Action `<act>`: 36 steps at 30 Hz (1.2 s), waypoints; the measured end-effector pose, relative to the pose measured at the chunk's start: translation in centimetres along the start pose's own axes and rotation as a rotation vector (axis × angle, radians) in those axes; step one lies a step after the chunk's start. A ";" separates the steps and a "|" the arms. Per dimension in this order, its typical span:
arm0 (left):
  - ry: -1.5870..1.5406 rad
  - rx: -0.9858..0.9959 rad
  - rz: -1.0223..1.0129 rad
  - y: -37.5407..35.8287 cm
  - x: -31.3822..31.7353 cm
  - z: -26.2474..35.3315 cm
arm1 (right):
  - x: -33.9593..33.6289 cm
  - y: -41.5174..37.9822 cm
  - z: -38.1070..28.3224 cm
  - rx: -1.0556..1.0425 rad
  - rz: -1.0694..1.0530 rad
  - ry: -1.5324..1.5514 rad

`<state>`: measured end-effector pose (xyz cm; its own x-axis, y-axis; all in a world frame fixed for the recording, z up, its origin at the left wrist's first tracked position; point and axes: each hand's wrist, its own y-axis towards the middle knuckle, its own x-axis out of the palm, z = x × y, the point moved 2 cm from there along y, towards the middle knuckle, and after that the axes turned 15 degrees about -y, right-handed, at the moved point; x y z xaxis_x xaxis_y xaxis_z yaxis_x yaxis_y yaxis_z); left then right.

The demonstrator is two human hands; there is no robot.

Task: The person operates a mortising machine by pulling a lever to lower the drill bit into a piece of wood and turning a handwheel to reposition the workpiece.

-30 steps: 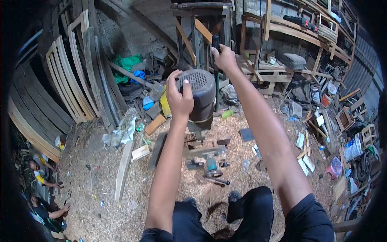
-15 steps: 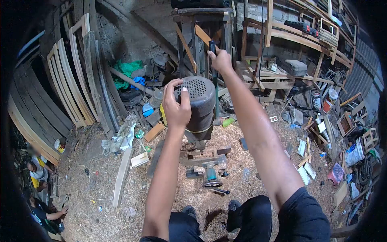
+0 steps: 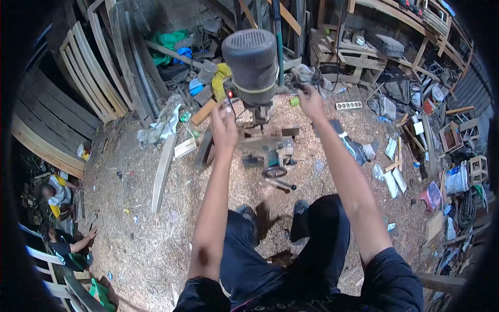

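In the head view a drill-press-like machine stands in front of me, its dark motor housing (image 3: 250,57) topped by a vented cap and ringed by a yellowish band. My left hand (image 3: 224,127) is at the machine's lower left, fingers raised and a little apart, beside a small red light (image 3: 230,94) and a dark cord. To the right of the housing is my right hand (image 3: 312,105), its fingers curled near a dark bundle (image 3: 305,77); what they grip is hidden. A length of wood (image 3: 262,141) lies under the machine's head, above a vise handwheel (image 3: 274,172).
Wood shavings cover the floor (image 3: 138,244). Curved boards (image 3: 88,73) lean at the left, and a loose plank (image 3: 163,174) lies nearby. A power strip (image 3: 349,105) and scrap wood are at the right. Two people (image 3: 73,247) sit at the lower left.
My right hand has left the dark upright lever and come down to the right. My left hand has dropped from the motor's top to its lower left. The view has tilted downward.
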<state>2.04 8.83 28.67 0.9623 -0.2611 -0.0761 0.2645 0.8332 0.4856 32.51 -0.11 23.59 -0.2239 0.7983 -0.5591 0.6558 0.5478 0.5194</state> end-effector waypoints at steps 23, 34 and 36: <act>0.334 -0.331 -0.723 -25.6 1.6 -19.2 | 10.9 -41.8 16.7 0.236 -1.160 -0.515; 0.251 -0.295 -0.647 -26.5 2.9 -19.8 | 13.7 -44.2 20.6 0.287 -1.085 -0.294; 0.213 -0.301 -0.643 -26.7 3.1 -19.7 | 14.4 -44.2 21.4 0.263 -1.119 -0.278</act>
<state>-0.77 -4.64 -1.66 0.5947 -0.6680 -0.4473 0.7567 0.6530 0.0309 15.71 -18.24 -21.27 -0.6247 -0.1931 -0.7566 0.3299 0.8130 -0.4799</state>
